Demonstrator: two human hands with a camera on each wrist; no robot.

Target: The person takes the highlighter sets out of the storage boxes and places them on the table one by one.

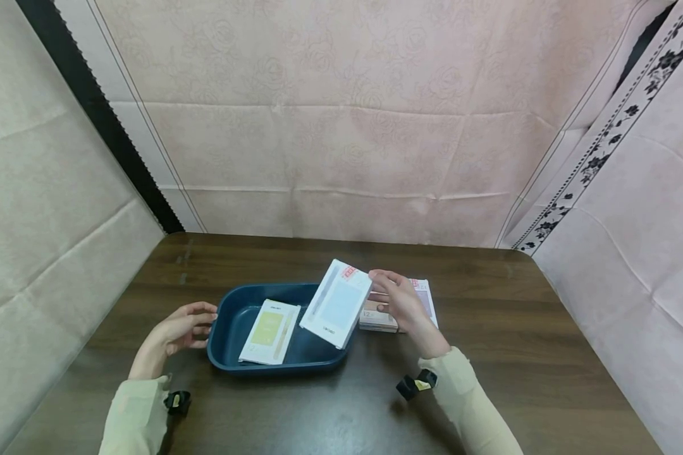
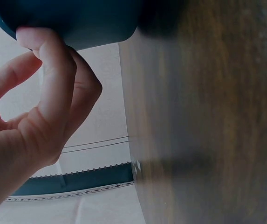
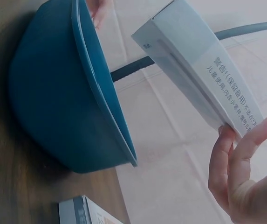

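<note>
My left hand [image 1: 189, 327] is at the left end of a blue plastic basin [image 1: 281, 366]. In the left wrist view its thumb and bent fingers [image 2: 54, 74] come together at the basin's rim. My right hand [image 1: 395, 297] pinches a thin white and pale-blue cardboard box [image 1: 337, 303] by its edge. The box is tilted over the basin's right side, printed with a red mark and, in the right wrist view, Chinese text. Inside the basin lies a white box with a yellow-green panel [image 1: 269, 330].
Beyond the basin's right end, more white boxes [image 1: 378, 321] rest on the brown wooden table [image 1: 523, 354], partly hidden behind my right hand. Pale patterned cloth [image 1: 330, 151] hangs behind the table and at both sides.
</note>
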